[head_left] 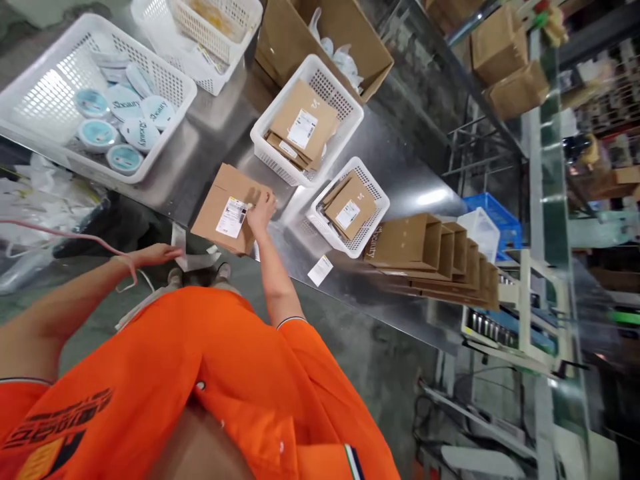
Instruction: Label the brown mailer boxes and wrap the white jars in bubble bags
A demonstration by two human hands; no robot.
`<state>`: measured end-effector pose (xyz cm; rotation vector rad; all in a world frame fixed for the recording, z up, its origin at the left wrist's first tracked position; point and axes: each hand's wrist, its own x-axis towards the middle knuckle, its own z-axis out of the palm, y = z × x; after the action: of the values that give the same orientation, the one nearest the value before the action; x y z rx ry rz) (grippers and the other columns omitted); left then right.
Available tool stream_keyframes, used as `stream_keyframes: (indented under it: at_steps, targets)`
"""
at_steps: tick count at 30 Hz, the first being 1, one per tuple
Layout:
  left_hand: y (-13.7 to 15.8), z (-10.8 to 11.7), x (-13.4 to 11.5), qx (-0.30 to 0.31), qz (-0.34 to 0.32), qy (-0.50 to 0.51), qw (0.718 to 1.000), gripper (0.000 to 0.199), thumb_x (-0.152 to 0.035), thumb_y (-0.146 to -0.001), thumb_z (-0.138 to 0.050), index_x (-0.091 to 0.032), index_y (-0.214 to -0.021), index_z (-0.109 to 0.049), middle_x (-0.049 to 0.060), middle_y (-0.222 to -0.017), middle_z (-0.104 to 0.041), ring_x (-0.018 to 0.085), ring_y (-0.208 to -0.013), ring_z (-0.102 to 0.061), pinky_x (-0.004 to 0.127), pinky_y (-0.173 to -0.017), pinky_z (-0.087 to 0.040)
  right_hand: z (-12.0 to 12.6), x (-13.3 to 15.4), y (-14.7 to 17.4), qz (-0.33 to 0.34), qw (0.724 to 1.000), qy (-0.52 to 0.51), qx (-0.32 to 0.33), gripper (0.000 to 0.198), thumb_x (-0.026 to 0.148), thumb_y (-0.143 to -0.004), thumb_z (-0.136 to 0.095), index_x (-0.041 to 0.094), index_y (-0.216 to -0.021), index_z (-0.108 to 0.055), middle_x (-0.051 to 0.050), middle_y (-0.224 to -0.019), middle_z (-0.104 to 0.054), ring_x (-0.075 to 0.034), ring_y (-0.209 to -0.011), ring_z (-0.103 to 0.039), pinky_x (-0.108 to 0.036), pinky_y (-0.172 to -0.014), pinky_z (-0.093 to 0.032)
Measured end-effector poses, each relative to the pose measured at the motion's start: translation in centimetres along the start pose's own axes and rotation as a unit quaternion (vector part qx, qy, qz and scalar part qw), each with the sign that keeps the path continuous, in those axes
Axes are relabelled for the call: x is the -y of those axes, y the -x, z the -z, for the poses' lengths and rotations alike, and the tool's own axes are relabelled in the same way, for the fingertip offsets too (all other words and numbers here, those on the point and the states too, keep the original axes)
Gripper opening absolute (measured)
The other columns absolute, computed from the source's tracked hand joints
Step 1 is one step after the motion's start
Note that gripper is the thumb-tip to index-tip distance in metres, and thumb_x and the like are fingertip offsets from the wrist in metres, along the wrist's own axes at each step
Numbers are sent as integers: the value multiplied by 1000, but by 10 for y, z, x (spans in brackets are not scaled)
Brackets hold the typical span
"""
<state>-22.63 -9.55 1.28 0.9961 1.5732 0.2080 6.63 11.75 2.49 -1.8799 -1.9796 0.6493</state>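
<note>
A flat brown cardboard box (214, 195) lies at the near edge of the metal table, with a white printed shipping label (231, 217) on its face. My right hand (262, 212) is at the box's right side, fingers bent over its edge and thumb beside the label. Off the table's edge, my left hand (159, 254) pinches the end of a whitish translucent strip (193, 260), which looks like label backing paper and hangs bent below the box. Another white label (320, 271) lies loose on the table edge to the right.
White baskets hold labelled cardboard packages (314, 119) (353, 203); another basket (175, 87) holds round blue-and-white packs. Folded cartons (415, 243) stand in a row at right. An open carton (285, 40) stands behind. A pink cord (65, 231) crosses my left forearm.
</note>
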Motion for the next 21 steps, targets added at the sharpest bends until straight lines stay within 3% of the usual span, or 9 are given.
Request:
stream_keyframes:
  at_steps: [3, 7, 9, 11, 14, 17, 21]
  targets:
    - [1, 18, -5, -58, -25, -21, 998, 24, -36, -93, -84, -14, -85, -84, 9, -90, -86, 30, -111, -74, 22, -90, -55, -11, 20, 26, 73, 995, -61, -16, 58, 21, -108, -57, 17, -165, -63, -24, -168, -61, -39, -166, -50, -65, -143, -37]
    - [8, 28, -21, -116, -78, -74, 987, 8, -22, -89, -83, -16, -91, -88, 5, -88, -86, 24, -97, -73, 19, -84, -52, -39, 48, 63, 144, 985, -29, 88, 75, 48, -114, -66, 7, -176, -54, -30, -185, -49, -41, -179, -38, -63, -148, -30]
    - [9, 29, -33, -137, -86, -107, 981, 17, -17, -88, -81, -16, -102, -90, 3, -77, -81, 23, -87, -73, 20, -80, -51, -42, 49, 66, 141, 983, 16, 118, 87, 53, -112, -71, 1, -179, -50, -34, -190, -38, -42, -183, -30, -63, -149, -25]
    - [5, 27, -48, -152, -77, -125, 977, 39, -16, -88, -81, -14, -126, -90, 2, -73, -77, 24, -83, -74, 23, -80, -51, -30, 39, 61, 101, 987, 48, 114, 87, 47, -112, -71, -3, -180, -47, -36, -191, -33, -43, -185, -26, -64, -149, -22]
    - [-7, 15, -71, -160, -58, -134, 976, 74, -16, -89, -80, -9, -162, -73, 12, -98, -86, 34, -103, -81, 31, -90, -57, 0, 12, 55, -27, 995, 76, 54, 81, 38, -114, -64, -5, -180, -46, -38, -191, -31, -45, -185, -27, -67, -147, -23]
    - [-18, -5, -87, -152, -46, -121, 980, 79, -17, -89, -78, -9, -167, -68, 24, -127, -86, 43, -127, -81, 37, -102, -59, 22, -9, 65, -156, 985, 70, 5, 70, 36, -114, -61, 0, -174, -58, -40, -186, -41, -47, -179, -39, -66, -142, -36]
    - [-25, -25, -94, -146, -50, -88, 984, 82, -18, -89, -76, -8, -170, -64, 29, -128, -85, 48, -128, -82, 44, -106, -60, 22, -17, 87, -177, 984, 28, 15, 55, 35, -109, -62, 7, -154, -77, -36, -168, -65, -44, -163, -60, -58, -130, -52]
